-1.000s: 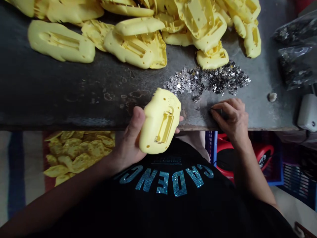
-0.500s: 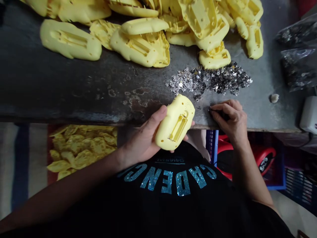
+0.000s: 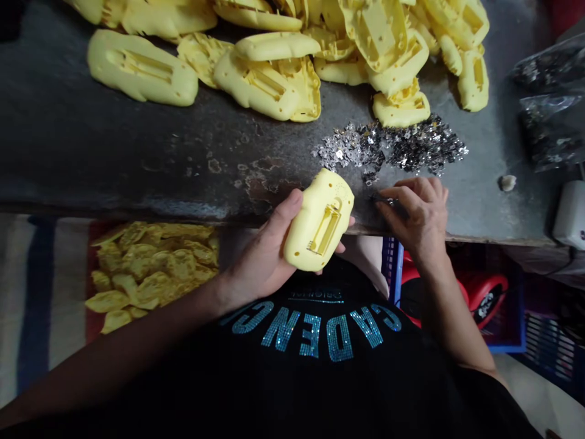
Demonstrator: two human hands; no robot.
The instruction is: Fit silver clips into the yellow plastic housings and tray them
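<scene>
My left hand (image 3: 269, 250) is closed around a pale yellow plastic shell (image 3: 320, 222), thumb along its side and fingers underneath. A long battery slot and small screw holes face up on the shell. To its right, my right hand (image 3: 418, 210) rests at the front of the table, thumb and forefinger curled about a small metal piece (image 3: 390, 201) that is partly hidden and hard to make out. Just beyond these fingers lies a heap of small shiny metal pieces (image 3: 406, 149).
Many yellow shells (image 3: 274, 88) are piled along the back of the dark table (image 3: 150, 146). Bags of metal pieces (image 3: 553, 128) and a white object (image 3: 571, 213) are at the right. Below the edge are more yellow parts (image 3: 155, 262) and a blue crate (image 3: 507, 347) with red items.
My right hand has shifted slightly left along the table, its thumb and forefinger parting a little. The shell in my left hand has moved slightly left and up in view.
</scene>
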